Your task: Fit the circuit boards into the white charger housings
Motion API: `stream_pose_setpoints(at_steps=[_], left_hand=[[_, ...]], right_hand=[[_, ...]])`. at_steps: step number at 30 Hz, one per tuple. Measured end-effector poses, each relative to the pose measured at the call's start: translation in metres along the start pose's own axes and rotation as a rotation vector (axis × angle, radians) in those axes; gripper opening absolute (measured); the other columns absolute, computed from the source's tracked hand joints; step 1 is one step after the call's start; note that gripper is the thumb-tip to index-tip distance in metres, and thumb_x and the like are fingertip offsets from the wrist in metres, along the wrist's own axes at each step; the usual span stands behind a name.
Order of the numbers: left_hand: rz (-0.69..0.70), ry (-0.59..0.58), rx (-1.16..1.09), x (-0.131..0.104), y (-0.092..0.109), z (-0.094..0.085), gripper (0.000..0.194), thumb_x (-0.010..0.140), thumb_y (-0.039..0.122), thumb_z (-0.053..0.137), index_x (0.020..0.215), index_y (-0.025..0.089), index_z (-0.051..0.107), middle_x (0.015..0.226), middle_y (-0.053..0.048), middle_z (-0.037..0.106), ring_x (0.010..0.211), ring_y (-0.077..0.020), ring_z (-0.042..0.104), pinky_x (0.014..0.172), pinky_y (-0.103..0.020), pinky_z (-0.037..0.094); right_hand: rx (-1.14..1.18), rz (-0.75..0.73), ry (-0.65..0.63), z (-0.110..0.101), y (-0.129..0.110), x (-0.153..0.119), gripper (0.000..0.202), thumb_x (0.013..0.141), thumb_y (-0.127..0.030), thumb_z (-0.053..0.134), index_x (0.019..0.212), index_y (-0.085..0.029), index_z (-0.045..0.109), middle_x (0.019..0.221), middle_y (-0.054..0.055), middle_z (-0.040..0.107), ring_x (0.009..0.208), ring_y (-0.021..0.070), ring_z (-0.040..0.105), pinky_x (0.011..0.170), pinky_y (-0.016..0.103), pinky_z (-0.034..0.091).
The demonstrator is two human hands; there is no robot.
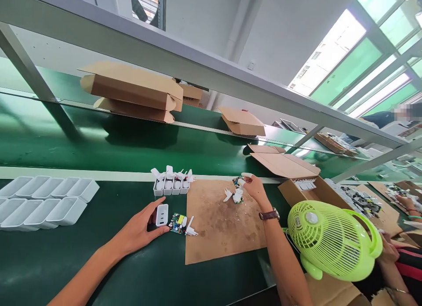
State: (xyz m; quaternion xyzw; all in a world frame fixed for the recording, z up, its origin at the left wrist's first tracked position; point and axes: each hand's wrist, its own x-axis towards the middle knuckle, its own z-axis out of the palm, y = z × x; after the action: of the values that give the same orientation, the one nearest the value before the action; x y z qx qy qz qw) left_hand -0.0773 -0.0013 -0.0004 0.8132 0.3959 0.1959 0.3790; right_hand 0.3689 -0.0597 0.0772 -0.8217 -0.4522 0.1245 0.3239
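My left hand [145, 222] is curled around a white charger case [161, 215] with port slots in its face, thumb below and index finger above. Just right of the thumb lies a green circuit board [178, 223], with a white plug piece [190, 227] beside it. Over the far right of a cardboard sheet [224, 235], my right hand [253, 188] pinches a small white part at a circuit board [236, 181]; the fingertips partly hide it. Another board with white plug pieces [237, 196] lies just below. Several filled white cases [171, 186] stand in a row behind.
Rows of open white cases [67, 209] sit at left. A green fan [329, 240] stands close to my right forearm, with an open carton [310, 189] behind it. A metal rail [198, 51] crosses overhead. A co-worker's hand [389, 251] is at far right.
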Motion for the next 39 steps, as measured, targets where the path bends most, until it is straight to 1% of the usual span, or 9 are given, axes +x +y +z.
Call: stream_pose_setpoints(at_steps=[3, 9, 13, 16, 20, 24, 30, 35, 39], left_hand=[[-0.007, -0.006, -0.002, 0.000, 0.002, 0.000, 0.077, 0.088, 0.058, 0.067, 0.154, 0.024, 0.048, 0.111, -0.007, 0.074, 0.077, -0.0219, 0.068, 0.069, -0.031, 0.058], [-0.047, -0.051, -0.038, -0.001, 0.002, -0.001, 0.079, 0.089, 0.058, 0.065, 0.156, 0.023, 0.043, 0.129, -0.011, 0.069, 0.092, -0.0250, 0.070, 0.078, -0.034, 0.059], [-0.051, -0.048, -0.056, 0.000, 0.004, -0.002, 0.080, 0.087, 0.058, 0.068, 0.155, 0.022, 0.044, 0.128, -0.011, 0.070, 0.092, -0.0258, 0.071, 0.078, -0.036, 0.060], [-0.053, -0.038, -0.076, 0.000, 0.008, -0.004, 0.081, 0.084, 0.055, 0.072, 0.153, 0.021, 0.047, 0.126, -0.011, 0.071, 0.088, -0.0252, 0.071, 0.079, -0.037, 0.061], [-0.033, -0.034, -0.112, -0.001, 0.013, -0.006, 0.080, 0.081, 0.050, 0.076, 0.150, 0.021, 0.048, 0.128, -0.012, 0.070, 0.091, -0.0248, 0.072, 0.084, -0.039, 0.061], [-0.033, -0.029, -0.113, -0.003, 0.014, -0.006, 0.081, 0.081, 0.047, 0.078, 0.151, 0.019, 0.046, 0.129, -0.013, 0.069, 0.092, -0.0244, 0.070, 0.085, -0.039, 0.061], [-0.048, -0.029, -0.137, -0.005, 0.015, -0.005, 0.083, 0.080, 0.043, 0.081, 0.152, 0.021, 0.045, 0.129, -0.012, 0.068, 0.090, -0.0229, 0.069, 0.086, -0.040, 0.061], [-0.028, -0.026, -0.123, -0.006, 0.012, -0.004, 0.081, 0.082, 0.040, 0.081, 0.152, 0.024, 0.044, 0.125, -0.010, 0.067, 0.087, -0.0206, 0.066, 0.083, -0.038, 0.061], [0.019, -0.007, -0.118, -0.007, 0.013, -0.005, 0.082, 0.082, 0.041, 0.083, 0.151, 0.026, 0.043, 0.124, -0.009, 0.064, 0.087, -0.0200, 0.064, 0.081, -0.038, 0.062]], right_hand=[[0.078, 0.022, -0.005, -0.015, 0.007, -0.009, 0.032, 0.078, -0.027, 0.062, 0.105, -0.015, 0.073, 0.096, 0.011, 0.079, 0.082, 0.0230, 0.074, 0.073, 0.036, 0.061], [0.086, 0.039, -0.058, -0.018, 0.008, -0.026, 0.010, 0.071, -0.026, 0.072, 0.072, -0.016, 0.072, 0.078, 0.010, 0.078, 0.073, 0.0272, 0.074, 0.063, 0.036, 0.060], [0.080, -0.007, -0.013, -0.012, -0.012, -0.040, 0.022, 0.082, -0.033, 0.066, 0.093, -0.017, 0.077, 0.098, 0.012, 0.080, 0.090, 0.0291, 0.075, 0.081, 0.042, 0.061], [0.106, -0.171, -0.134, 0.003, -0.039, -0.064, 0.030, 0.092, -0.038, 0.062, 0.113, -0.023, 0.075, 0.108, 0.009, 0.079, 0.092, 0.0254, 0.076, 0.085, 0.041, 0.061], [0.038, -0.627, -0.453, 0.046, -0.076, -0.107, 0.038, 0.096, -0.040, 0.066, 0.133, -0.029, 0.065, 0.123, 0.007, 0.074, 0.107, 0.0249, 0.072, 0.095, 0.043, 0.060], [-0.188, -0.902, -0.510, 0.092, -0.098, -0.135, 0.052, 0.090, -0.038, 0.077, 0.136, -0.020, 0.059, 0.125, 0.015, 0.069, 0.113, 0.0326, 0.066, 0.095, 0.051, 0.059], [-0.344, -0.953, -0.491, 0.114, -0.097, -0.139, 0.032, 0.083, -0.016, 0.076, 0.113, -0.016, 0.065, 0.111, 0.015, 0.068, 0.101, 0.0335, 0.063, 0.086, 0.052, 0.059], [-0.149, -0.969, -0.411, 0.117, -0.085, -0.136, 0.049, 0.086, -0.008, 0.065, 0.133, -0.013, 0.054, 0.130, 0.019, 0.064, 0.124, 0.0359, 0.056, 0.099, 0.055, 0.056], [-0.051, -0.954, -0.383, 0.123, -0.080, -0.136, 0.057, 0.086, -0.006, 0.062, 0.140, -0.015, 0.048, 0.124, 0.018, 0.066, 0.118, 0.0349, 0.059, 0.094, 0.055, 0.059]])
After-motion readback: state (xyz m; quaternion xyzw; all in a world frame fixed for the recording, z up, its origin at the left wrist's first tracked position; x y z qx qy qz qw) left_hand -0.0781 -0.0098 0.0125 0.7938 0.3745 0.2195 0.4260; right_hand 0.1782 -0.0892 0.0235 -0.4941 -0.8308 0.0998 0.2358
